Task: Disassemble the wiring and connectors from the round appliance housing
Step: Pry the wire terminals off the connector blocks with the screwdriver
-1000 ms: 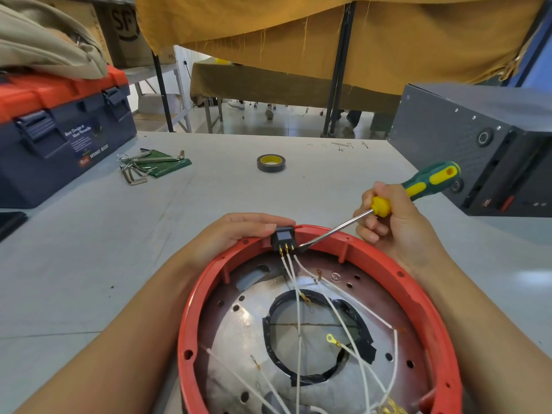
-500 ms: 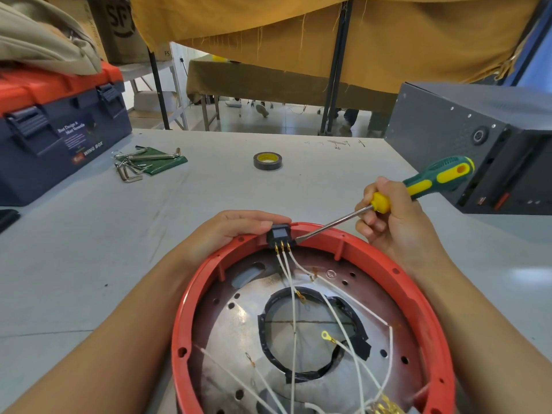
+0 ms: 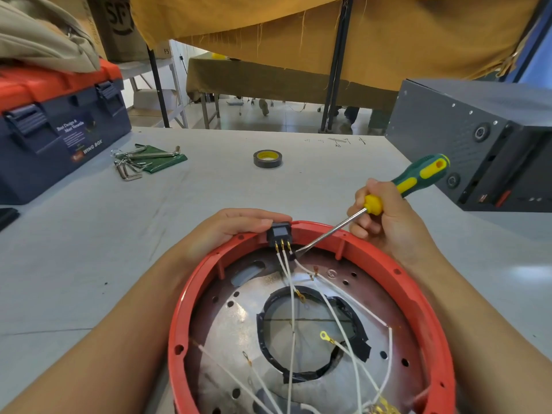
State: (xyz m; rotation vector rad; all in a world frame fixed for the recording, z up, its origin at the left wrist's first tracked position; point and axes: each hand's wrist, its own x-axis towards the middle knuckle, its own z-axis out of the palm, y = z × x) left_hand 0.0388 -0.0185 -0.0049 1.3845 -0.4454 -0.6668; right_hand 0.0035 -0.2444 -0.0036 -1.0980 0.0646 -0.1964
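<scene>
Two hands, left hand [image 3: 236, 225] steadying housing [image 3: 418, 297], right hand [image 3: 385, 216] gripping screwdriver [image 3: 334, 231]

Around one round red housing [image 3: 301, 294]: two hands, one screwdriver [image 3: 388, 198], one black connector [image 3: 279, 234] with three gold terminals, several white wires [image 3: 292, 324], perhaps five. Beyond it, one tape roll [image 3: 267, 158], one toolbox [image 3: 56, 124].

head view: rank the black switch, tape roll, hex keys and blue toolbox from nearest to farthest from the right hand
From the right hand:
1. black switch, just left of it on the red rim
2. tape roll, farther back, mid-table
3. hex keys, far left on the table
4. blue toolbox, at the left edge
</scene>
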